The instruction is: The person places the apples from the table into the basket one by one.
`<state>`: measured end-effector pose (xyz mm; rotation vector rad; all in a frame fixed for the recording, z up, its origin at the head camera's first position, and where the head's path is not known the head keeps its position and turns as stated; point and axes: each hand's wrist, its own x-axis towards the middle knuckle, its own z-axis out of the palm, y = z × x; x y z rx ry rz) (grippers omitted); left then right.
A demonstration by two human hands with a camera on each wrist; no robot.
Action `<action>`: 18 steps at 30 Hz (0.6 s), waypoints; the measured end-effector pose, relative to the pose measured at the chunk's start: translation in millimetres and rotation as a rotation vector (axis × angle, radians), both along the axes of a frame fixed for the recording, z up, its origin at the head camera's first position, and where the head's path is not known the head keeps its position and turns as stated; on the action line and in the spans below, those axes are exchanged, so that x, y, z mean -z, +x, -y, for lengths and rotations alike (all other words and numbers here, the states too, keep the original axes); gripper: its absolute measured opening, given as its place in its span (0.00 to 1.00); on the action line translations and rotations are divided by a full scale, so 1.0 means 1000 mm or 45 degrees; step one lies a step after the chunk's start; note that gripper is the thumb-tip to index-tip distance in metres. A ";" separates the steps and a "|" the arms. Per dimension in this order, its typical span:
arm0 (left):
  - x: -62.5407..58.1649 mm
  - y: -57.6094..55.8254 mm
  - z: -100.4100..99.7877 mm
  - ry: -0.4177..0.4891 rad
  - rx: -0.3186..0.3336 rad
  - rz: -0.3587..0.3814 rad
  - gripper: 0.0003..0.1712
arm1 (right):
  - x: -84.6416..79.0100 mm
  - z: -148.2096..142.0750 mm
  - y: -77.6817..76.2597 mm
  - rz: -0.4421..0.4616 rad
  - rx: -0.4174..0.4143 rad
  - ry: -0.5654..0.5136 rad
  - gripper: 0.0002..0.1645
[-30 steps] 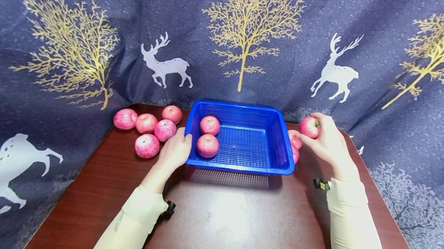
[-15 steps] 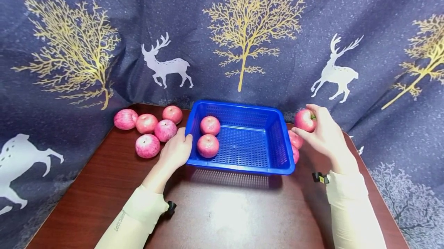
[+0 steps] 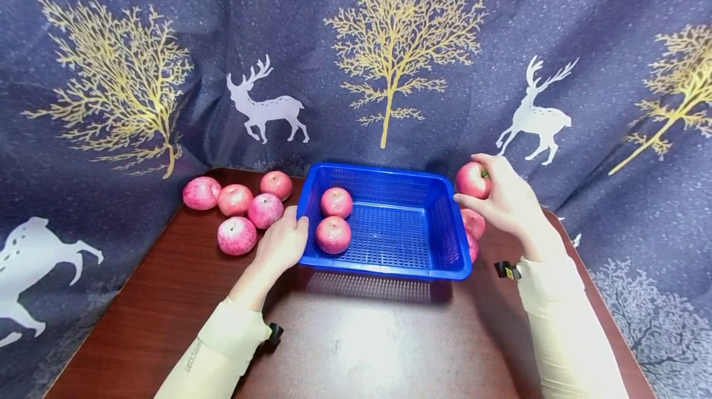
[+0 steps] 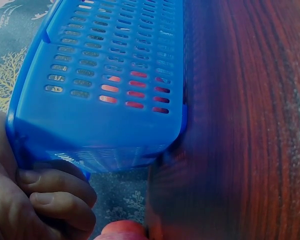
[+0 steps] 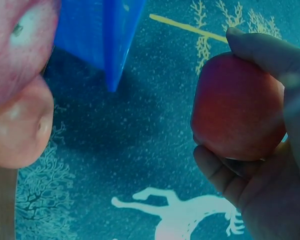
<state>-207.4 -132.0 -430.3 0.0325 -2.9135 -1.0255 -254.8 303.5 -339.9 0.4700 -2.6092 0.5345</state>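
Note:
A blue plastic basket (image 3: 384, 269) with slotted walls stands on the table, two red apples (image 3: 334, 235) lying at its left end. My left hand (image 3: 282, 239) grips the basket's left rim, fingers curled below it in the left wrist view. Raised beside the basket's right rim, my right hand (image 3: 508, 198) holds a red apple (image 3: 473, 180) between thumb and fingers. The right wrist view shows this apple (image 5: 238, 107) well apart from the basket wall (image 5: 110, 45). Two more apples (image 3: 473, 224) sit against the basket's right side, partly hidden by it.
Several apples (image 3: 236, 236) are grouped on the brown wooden table (image 3: 183, 300) left of the basket, close to my left hand. Behind the table hangs a dark blue cloth (image 3: 334, 121) printed with deer and trees.
My right hand has carried its apple leftward and up, from beyond the apples on the right to near the basket's right rim. The left hand and basket stay put.

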 end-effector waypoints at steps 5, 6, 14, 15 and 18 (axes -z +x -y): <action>-0.001 0.001 0.000 -0.004 0.000 0.010 0.27 | -0.004 0.010 -0.003 0.015 -0.050 0.022 0.51; -0.001 0.001 0.000 -0.004 0.000 0.009 0.27 | -0.005 0.012 -0.003 0.022 -0.055 0.023 0.51; -0.001 0.001 -0.001 -0.010 -0.004 0.006 0.27 | -0.010 0.030 -0.004 0.064 -0.102 0.045 0.50; -0.001 0.001 -0.001 -0.011 -0.005 0.005 0.27 | -0.010 0.032 -0.005 0.061 -0.111 0.051 0.50; -0.001 0.001 0.000 -0.011 -0.004 0.003 0.27 | -0.012 0.039 -0.009 0.048 -0.142 0.070 0.50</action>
